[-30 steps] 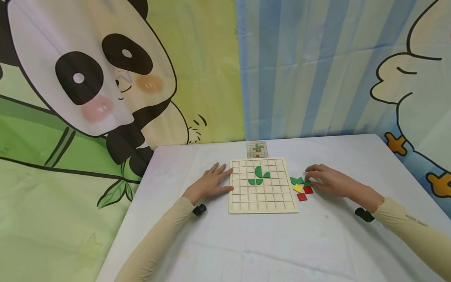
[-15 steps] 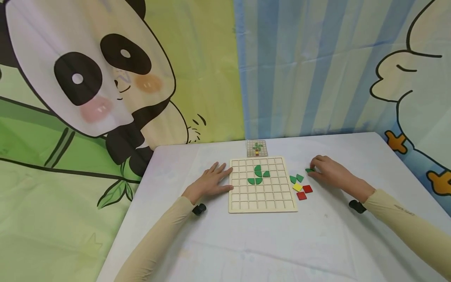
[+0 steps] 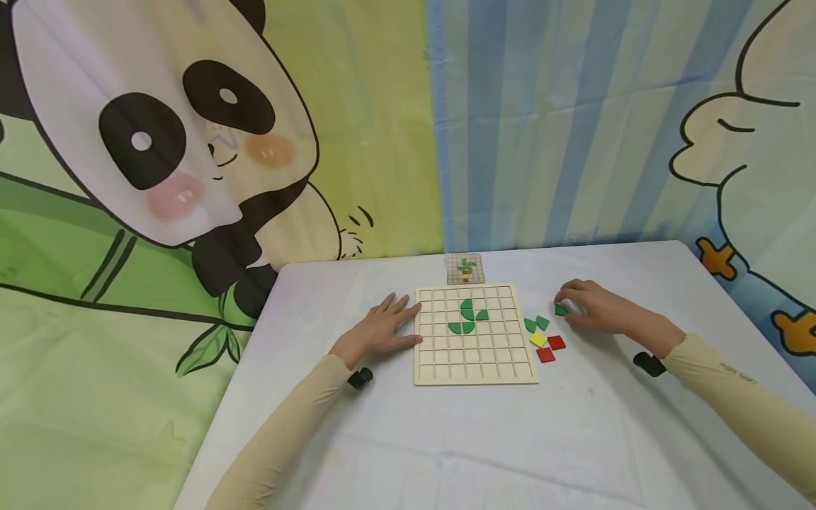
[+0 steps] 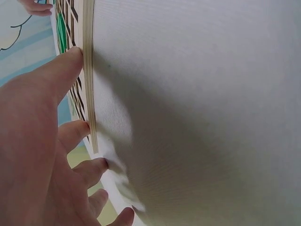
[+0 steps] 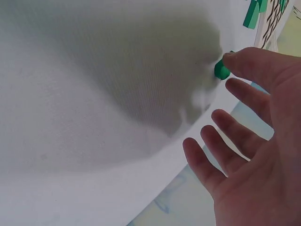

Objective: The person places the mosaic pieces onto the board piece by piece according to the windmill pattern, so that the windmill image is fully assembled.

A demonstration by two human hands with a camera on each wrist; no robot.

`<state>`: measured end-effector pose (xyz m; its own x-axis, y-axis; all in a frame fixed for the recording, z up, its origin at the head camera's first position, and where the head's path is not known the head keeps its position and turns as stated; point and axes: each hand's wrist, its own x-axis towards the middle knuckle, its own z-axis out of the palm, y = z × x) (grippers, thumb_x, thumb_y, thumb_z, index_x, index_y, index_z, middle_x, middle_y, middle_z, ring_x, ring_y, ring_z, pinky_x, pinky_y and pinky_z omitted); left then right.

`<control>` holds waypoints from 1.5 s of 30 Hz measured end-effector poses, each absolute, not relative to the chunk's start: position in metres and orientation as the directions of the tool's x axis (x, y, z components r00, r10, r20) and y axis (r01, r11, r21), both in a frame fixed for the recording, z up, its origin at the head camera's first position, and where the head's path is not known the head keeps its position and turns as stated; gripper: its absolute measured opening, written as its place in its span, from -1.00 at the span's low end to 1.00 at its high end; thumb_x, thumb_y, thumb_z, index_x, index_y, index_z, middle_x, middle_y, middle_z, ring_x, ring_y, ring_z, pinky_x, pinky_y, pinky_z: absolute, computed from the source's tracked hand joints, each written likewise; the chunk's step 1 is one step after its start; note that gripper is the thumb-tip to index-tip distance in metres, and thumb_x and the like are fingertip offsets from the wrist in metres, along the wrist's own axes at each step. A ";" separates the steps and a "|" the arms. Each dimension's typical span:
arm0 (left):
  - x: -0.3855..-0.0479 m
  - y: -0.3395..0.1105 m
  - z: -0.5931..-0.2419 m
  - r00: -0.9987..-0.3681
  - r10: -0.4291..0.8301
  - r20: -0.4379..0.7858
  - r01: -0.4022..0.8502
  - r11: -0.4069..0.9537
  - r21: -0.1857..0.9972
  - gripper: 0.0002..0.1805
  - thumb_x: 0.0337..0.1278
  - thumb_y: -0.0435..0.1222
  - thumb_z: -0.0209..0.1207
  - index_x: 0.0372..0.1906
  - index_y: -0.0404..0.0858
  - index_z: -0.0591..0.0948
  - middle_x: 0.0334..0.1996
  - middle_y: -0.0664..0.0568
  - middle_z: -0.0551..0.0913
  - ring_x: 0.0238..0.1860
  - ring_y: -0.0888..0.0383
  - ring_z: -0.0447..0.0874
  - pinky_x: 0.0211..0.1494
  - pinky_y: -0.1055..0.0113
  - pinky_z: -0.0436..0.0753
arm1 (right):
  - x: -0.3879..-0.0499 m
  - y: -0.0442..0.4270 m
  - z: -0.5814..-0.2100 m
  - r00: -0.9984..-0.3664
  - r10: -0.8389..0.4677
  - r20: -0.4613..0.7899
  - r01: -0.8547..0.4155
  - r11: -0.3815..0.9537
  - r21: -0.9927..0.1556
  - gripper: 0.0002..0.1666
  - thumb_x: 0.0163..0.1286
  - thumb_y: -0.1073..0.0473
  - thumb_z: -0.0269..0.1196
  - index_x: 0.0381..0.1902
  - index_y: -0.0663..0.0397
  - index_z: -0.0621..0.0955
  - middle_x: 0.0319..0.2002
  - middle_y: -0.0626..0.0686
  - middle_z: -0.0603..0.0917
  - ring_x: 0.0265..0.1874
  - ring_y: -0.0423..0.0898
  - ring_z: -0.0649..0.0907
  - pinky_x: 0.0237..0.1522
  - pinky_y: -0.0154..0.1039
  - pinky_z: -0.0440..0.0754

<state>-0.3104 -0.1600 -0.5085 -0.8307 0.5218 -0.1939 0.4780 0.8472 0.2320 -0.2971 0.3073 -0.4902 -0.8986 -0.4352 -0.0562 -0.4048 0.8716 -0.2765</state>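
A pale wooden grid board [image 3: 440, 358] lies on the table with several green quarter-circle tiles [image 3: 468, 327] set in its squares. My left hand [image 3: 376, 329] rests at the board's left edge, fingers spread; in the left wrist view its thumb [image 4: 70, 70] and index finger touch the rim. To the right of the board, my right hand [image 3: 596, 312] pinches a green tile [image 3: 561, 310] between thumb and index finger. The right wrist view shows that green tile [image 5: 222, 70] at the thumb tip, partly hidden, with the other fingers loosely extended.
Between board and right hand lie two green tiles [image 3: 542, 323], a yellow square tile [image 3: 538, 339] and two red square tiles [image 3: 557, 342]. Behind the board lies a small pattern card [image 3: 455, 262]. A white cloth covers the table [image 3: 478, 439]; printed curtains [image 3: 529, 142] hang behind it.
My right hand has drawn one green tile away from the loose pile, up and slightly right, then shifted a little left while turning it. The left hand stays in place.
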 end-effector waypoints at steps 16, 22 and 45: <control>-0.309 -0.159 -0.506 -0.831 0.516 -0.208 0.470 0.851 0.233 -0.10 0.28 0.40 -0.04 0.61 0.18 0.06 0.64 -0.01 -0.05 0.66 -0.10 -0.32 0.60 -0.18 0.01 | -0.301 0.300 -0.493 -0.913 -0.405 -0.046 -0.380 0.887 -0.262 -0.68 0.27 0.17 0.42 -0.03 0.11 0.67 0.10 0.25 0.61 0.09 0.22 0.57 0.16 0.18 0.60; -0.309 -0.160 -0.507 -0.835 0.508 -0.212 0.464 0.857 0.225 -0.09 0.26 0.42 -0.06 0.61 0.20 0.03 0.65 0.01 -0.06 0.66 -0.08 -0.32 0.60 -0.17 0.02 | -0.302 0.300 -0.489 -0.911 -0.411 -0.035 -0.388 0.884 -0.260 -0.68 0.29 0.16 0.40 -0.02 0.11 0.66 0.11 0.24 0.61 0.09 0.19 0.58 0.17 0.18 0.60; -0.310 -0.160 -0.509 -0.833 0.515 -0.204 0.470 0.851 0.234 -0.09 0.26 0.42 -0.06 0.61 0.20 0.04 0.65 0.02 -0.07 0.66 -0.07 -0.35 0.59 -0.20 0.02 | -0.310 0.234 -0.481 -0.845 -0.532 -0.060 -0.501 0.825 -0.261 -0.66 0.39 0.07 0.33 0.08 0.03 0.64 0.06 0.10 0.63 -0.15 -0.05 0.61 -0.07 -0.04 0.68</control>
